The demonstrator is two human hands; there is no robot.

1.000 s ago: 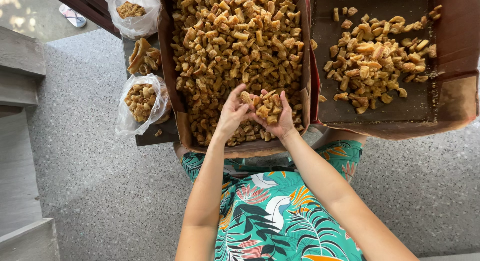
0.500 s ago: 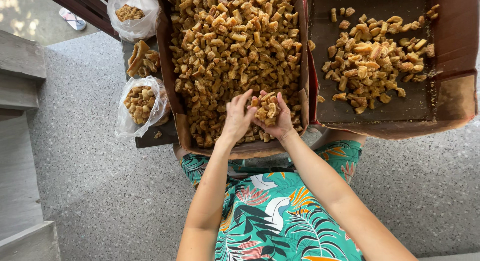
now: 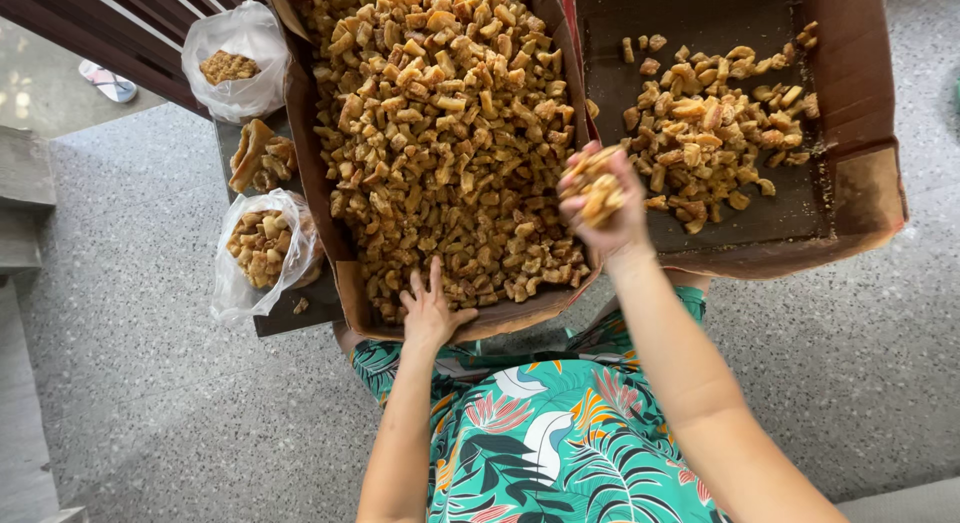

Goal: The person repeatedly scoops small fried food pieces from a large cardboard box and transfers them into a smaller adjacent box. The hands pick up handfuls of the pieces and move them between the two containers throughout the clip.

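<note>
Golden-brown fried pieces are heaped in brown cardboard boxes. A teal garment is patterned with pink, orange and white leaves. Clear plastic bags are set against grey speckled flooring.

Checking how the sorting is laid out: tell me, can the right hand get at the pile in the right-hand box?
Probably yes: the right hand, full of fried pieces, hangs over the boxes' shared edge, nothing between it and the smaller pile.

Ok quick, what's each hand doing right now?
Left hand: open, flat on the full box's near edge.
Right hand: closed on a handful of fried pieces.
</note>
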